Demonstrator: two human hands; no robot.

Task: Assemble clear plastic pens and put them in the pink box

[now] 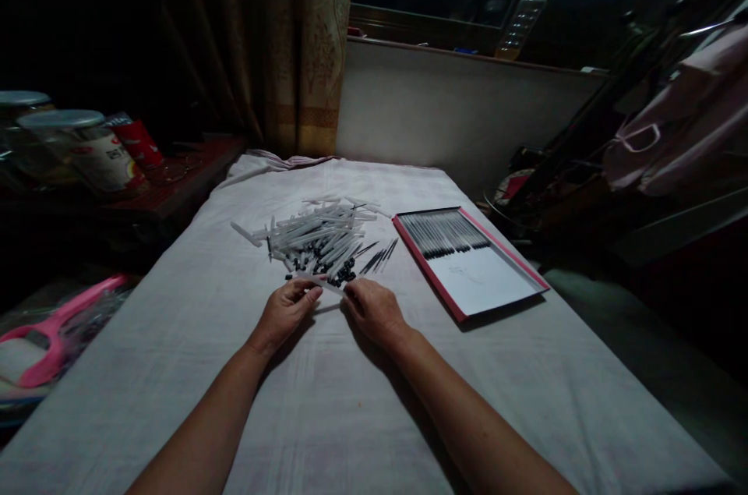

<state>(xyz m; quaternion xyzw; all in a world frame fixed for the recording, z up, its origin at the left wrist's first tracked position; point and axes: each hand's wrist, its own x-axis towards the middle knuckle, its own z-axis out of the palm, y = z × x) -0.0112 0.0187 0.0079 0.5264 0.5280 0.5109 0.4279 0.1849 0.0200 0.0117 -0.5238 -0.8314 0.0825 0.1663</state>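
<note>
A heap of clear plastic pen barrels (319, 234) with small black caps (344, 274) lies on a white cloth (327, 401) in front of me. My left hand (287, 308) is curled, its fingers pinching one clear barrel (321, 282) at the near edge of the heap. My right hand (374, 308) is closed on the other end of the same barrel. A few thin dark refills (379, 256) lie just right of the heap. A red-rimmed flat box (467, 261) to the right holds a row of finished pens (444, 232) at its far end.
Jars with pale lids (82, 148) and a red packet (137, 143) stand on a dark shelf at the left. A pink plastic object (55, 327) lies lower left. A curtain (304, 43) hangs behind, and pale clothing (678, 121) hangs at the right.
</note>
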